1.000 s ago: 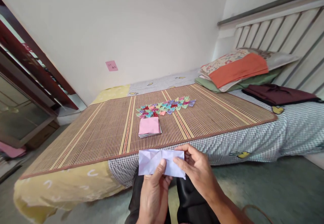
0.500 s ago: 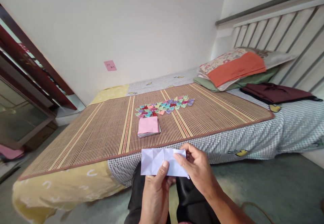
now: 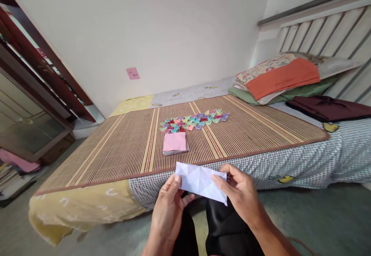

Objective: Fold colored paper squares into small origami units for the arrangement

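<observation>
Lots of little folded paper shapes (image 3: 190, 127) sit close together in rows on the stripy mat (image 3: 130, 144), and they look all done. They are pink, green, blue, red, purple and other colors. Just beside them, on the near side, is a neat pile of flat paper (image 3: 175, 142) with a pink sheet on top. Those sheets look like they have not been made into shapes yet. The light purple paper (image 3: 199, 180) is up in the air, in front of the bed (image 3: 87, 209) and over the knees. The left hand (image 3: 168, 207) has its grip pinched on one end, with the thumb on top. The right hand (image 3: 243, 192) has its grip pinched on the other end, so the paper is held out long and a bit tilted. It has fold lines on it, but it is mostly flat, so I think it is only partly done and needs more folding.
</observation>
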Motion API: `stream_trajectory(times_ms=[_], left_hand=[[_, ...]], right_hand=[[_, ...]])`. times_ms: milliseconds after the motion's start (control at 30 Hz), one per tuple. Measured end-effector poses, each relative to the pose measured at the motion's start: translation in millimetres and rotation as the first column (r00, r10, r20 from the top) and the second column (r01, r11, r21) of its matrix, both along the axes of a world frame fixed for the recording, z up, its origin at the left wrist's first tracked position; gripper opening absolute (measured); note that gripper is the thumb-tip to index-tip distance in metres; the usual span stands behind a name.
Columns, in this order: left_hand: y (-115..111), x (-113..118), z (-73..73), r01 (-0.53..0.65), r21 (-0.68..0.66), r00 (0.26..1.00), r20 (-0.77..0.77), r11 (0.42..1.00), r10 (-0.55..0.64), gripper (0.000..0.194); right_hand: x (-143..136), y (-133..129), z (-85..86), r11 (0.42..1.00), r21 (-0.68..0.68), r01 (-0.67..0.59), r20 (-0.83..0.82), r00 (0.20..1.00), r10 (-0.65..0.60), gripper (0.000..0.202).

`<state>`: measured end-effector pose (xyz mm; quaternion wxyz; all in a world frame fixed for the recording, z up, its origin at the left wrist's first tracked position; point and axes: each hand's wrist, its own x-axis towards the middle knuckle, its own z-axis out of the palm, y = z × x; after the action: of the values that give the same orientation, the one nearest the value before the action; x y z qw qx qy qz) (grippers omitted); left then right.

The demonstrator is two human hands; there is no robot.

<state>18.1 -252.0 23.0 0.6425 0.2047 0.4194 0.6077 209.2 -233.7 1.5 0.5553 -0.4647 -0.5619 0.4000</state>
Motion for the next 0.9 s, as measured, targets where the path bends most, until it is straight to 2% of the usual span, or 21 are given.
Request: stream_trajectory(times_ms=[133, 333, 500, 633, 733, 833, 900], left_hand=[[4.3, -9.3, 4.4, 0.051, 0.024, 0.989, -0.143, 0.998, -0.047, 0.043], [8.9, -8.1, 1.1, 0.06, 0.057, 0.982, -0.181, 0.997, -0.049, 0.043], [14.3, -7.6, -5.9, 0.004, 0.048, 0.989, -0.146, 0.999, 0.003, 0.041], [14.6, -7.3, -6.4, 0.001, 0.047, 0.996, -0.084, 0.999, 0.003, 0.037], [12.2, -7.4, -3.6, 0.043, 0.092, 0.988, -0.154, 0.995, -0.029, 0.036], [9.2, -7.2, 1.2, 0.147, 0.194, 0.936, -0.344, 0.97, -0.073, 0.034], [7.2, -5.3, 5.3, 0.21, 0.251, 0.889, -0.451, 0.945, -0.078, 0.032]], right_hand=[[4.1, 0.8, 1.5, 0.984, 0.159, 0.08, 0.179, 0.978, -0.109, 0.033], [1.8, -0.4, 5.2, 0.939, 0.334, 0.089, 0.28, 0.941, -0.189, 0.029], [2.0, -1.3, 4.1, 0.952, 0.3, 0.057, 0.262, 0.955, -0.14, 0.029], [5.7, 1.1, -2.2, 0.992, 0.122, -0.026, 0.146, 0.989, 0.008, 0.034], [9.9, 6.2, -8.0, 0.996, 0.003, -0.09, 0.073, 0.993, 0.089, 0.034], [13.9, 10.6, -7.3, 0.997, 0.078, -0.01, 0.158, 0.987, -0.003, 0.017], [14.6, 11.1, -0.7, 0.979, 0.203, 0.022, 0.256, 0.964, -0.074, 0.025]])
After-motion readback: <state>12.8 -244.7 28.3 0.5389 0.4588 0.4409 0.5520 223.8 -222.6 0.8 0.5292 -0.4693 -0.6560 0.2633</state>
